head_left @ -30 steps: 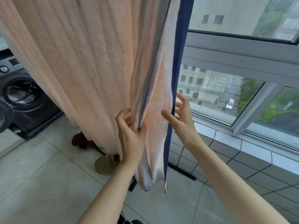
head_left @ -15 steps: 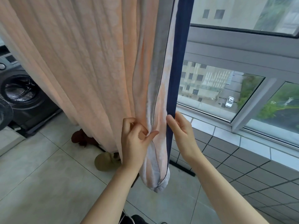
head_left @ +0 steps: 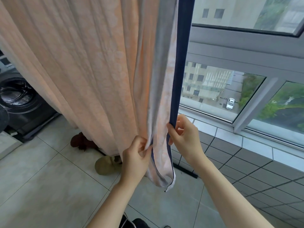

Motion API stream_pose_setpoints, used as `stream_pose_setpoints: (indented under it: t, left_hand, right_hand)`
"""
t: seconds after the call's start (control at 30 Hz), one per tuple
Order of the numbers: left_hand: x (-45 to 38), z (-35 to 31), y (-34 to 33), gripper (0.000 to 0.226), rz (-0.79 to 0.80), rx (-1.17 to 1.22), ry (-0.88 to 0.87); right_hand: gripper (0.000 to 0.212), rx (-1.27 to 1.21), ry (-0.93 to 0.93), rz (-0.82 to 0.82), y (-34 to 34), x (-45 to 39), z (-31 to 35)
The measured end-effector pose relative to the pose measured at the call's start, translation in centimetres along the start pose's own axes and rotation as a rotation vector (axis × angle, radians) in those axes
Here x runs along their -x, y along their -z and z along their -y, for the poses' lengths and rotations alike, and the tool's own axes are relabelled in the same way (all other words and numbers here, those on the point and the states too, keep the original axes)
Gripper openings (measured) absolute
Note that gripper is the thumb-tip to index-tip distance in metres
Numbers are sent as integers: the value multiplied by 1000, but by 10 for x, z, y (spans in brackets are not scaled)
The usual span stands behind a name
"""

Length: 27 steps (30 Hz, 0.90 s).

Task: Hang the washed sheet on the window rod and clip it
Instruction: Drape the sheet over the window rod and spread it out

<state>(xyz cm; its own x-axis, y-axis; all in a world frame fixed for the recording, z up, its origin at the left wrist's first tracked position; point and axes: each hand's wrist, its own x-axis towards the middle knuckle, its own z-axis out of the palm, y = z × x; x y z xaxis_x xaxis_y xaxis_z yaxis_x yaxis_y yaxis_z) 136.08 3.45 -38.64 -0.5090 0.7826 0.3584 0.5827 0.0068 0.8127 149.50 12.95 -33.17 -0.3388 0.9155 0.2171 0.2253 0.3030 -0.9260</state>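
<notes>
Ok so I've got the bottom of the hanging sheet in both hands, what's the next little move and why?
Probably draw your hands apart to spread the bunched end. The left hand pinches a peach fold and the right hand pinches the navy edge, yet the sheet between them hangs doubled in a narrow loop near the floor. Flattening it should help it dry evenly. No clip or rod is in view.

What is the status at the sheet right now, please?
Left hand pinching the peach sheet near its lower edge. Right hand gripping its navy border. Sheet hanging; rod and clips out of view. Nothing in the way.
</notes>
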Motion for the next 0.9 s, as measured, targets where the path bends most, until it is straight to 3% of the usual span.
stream_pose_setpoints:
  t: [0.1,0.23,0.37,0.5,0.8,0.9]
  left_hand:
    - [-12,4,2,21,105,-98,26]
    - [-36,-18,8,20,139,2,-39]
    - [-74,-69,18,36,28,108,-138]
    - [-112,-122,24,40,-16,122,-306]
    - [-177,-215,53,36,-253,139,-583]
    - [-191,-238,63,51,-279,81,-615]
  right_hand:
    - [9,70,-2,-22,0,-7,-1]
    - [18,136,99,-25,3,-22,11]
    - [29,52,189,-36,14,-41,42]
    - [17,-108,241,-96,26,-59,83]
    - [8,-32,463,-276,71,-113,170]
    - [6,12,515,-313,86,-129,195]
